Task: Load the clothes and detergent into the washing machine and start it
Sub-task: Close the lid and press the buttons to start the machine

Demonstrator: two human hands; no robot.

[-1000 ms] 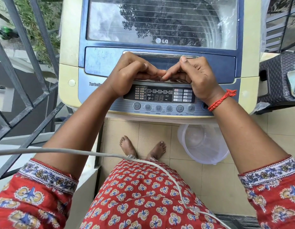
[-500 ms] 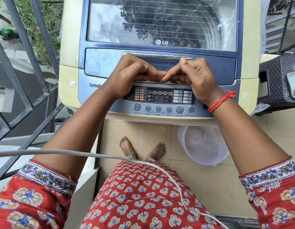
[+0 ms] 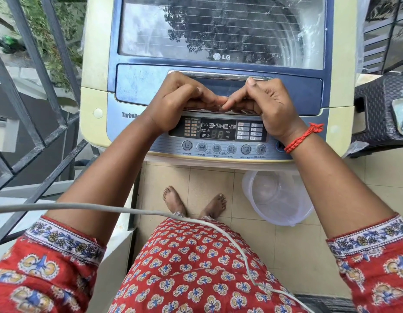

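A cream and blue top-loading washing machine (image 3: 94, 64) stands in front of me, its blue lid (image 3: 139, 86) with a glass window down. My left hand (image 3: 178, 102) and my right hand (image 3: 270, 107) sit side by side at the lid's front handle recess. Their fingers curl around the lid's front edge and the fingertips meet in the middle. Below the hands lies the control panel (image 3: 218, 132), with a dark display and a row of round buttons (image 3: 216, 148). Reflections on the glass hide what is in the drum. I see no clothes or detergent.
A clear plastic tub (image 3: 275, 199) sits on the tiled floor under the machine's front right. A metal railing (image 3: 37, 109) runs along the left. A dark woven stool (image 3: 376, 109) stands at the right. A white cable (image 3: 105, 207) crosses in front of my body.
Both hands stay at the lid's front edge in the same grip. Only the view has shifted slightly.
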